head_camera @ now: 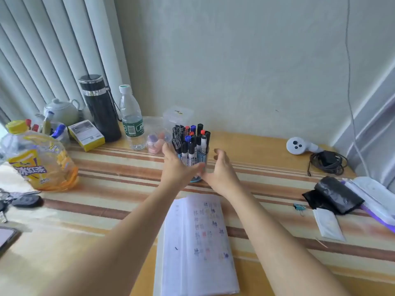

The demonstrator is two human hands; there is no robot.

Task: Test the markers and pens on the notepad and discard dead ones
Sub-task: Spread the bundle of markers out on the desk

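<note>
Both hands reach in the head view for the clear cup (193, 160) packed with markers (191, 139). It stands mid-table toward the far edge, well beyond the notepad (198, 242), which lies open at the near edge. On the cup's left side the left hand (174, 165) wraps round, fingers behind and thumb across the front, so it seems to have hold. At the right side the right hand (220, 169) is cupped and spread, thumb touching low near the base, fingers a little apart from the wall and holding nothing. The step looks like drawing the cup nearer the notepad, or steadying it to pick a marker. To do it well, close the right hand low on the wall, not on the caps, since the load looks tall and top-heavy. Slide it upright along the striped table (106, 167) rather than lifting, and stop just beside the notepad, clear of the written rows. At the right edge the black bags (333, 195) could take dead ones.
</note>
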